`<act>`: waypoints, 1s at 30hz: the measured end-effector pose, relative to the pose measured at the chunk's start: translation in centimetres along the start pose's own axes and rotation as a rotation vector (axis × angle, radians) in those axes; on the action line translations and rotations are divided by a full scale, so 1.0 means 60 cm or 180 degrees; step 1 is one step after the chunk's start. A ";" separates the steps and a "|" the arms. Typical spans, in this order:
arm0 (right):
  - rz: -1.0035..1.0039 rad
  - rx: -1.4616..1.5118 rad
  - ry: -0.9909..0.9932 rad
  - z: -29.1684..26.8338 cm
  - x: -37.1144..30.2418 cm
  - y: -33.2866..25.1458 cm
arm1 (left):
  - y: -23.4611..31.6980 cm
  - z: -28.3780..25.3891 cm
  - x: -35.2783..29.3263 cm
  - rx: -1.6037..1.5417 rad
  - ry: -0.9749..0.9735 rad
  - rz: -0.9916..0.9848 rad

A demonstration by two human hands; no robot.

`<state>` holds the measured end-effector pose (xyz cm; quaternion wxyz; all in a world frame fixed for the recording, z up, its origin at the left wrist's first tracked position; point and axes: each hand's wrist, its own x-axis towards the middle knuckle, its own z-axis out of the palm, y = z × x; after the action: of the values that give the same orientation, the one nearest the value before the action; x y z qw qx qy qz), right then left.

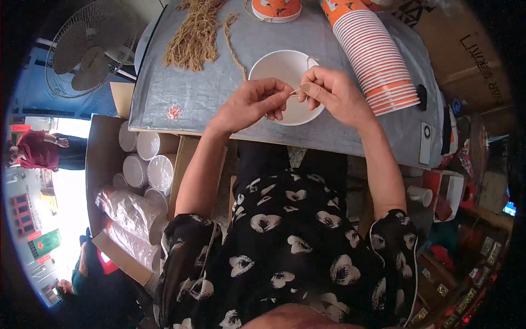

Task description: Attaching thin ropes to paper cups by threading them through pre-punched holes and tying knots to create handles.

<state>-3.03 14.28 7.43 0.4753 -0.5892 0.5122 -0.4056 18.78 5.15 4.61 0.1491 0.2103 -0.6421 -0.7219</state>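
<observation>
My left hand (255, 104) and my right hand (335, 96) meet over a white paper tub (274, 66), fingertips pinched together. Between them is a short bit of thin brown twine (294, 93), its ends partly hidden by my fingers. Thin cord also shows at the tub's far right rim, beside my right hand. A longer twisted cord (233, 46) lies beyond my left hand. Farther back is a thick bundle of brown twine (194, 35). An orange patterned paper tub (276, 10) stands at the far edge of view.
A long nested stack of orange-and-white tubs (375, 57) lies right on the grey-covered table (164, 93). Small red-and-white bits (174, 112) and a white device (426, 142) lie near its edge. Left are a carton (101, 164) of wrapped tubs, a fan (90, 49) and two people.
</observation>
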 end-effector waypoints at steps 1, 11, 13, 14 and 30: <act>-0.0003 0.0003 0.0008 -0.002 -0.001 -0.001 | 0.002 0.000 0.001 0.0029 -0.0060 -0.0034; -0.0183 -0.0179 0.0100 -0.015 -0.005 -0.007 | 0.019 0.004 0.003 -0.0081 -0.0204 -0.0094; -0.0176 -0.0190 0.0110 -0.016 -0.005 -0.005 | 0.022 0.006 0.001 -0.0096 -0.0086 -0.0031; -0.0203 -0.0181 0.0115 -0.017 -0.003 -0.003 | 0.024 0.007 0.000 -0.0089 -0.0088 -0.0032; -0.0254 0.0103 0.0074 -0.019 0.004 -0.009 | 0.029 0.016 -0.001 -0.0127 0.0168 0.0028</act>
<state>-3.99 13.89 8.23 0.4623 -0.5967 0.4871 -0.4392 18.23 5.79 6.45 0.1734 0.2234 -0.6244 -0.7281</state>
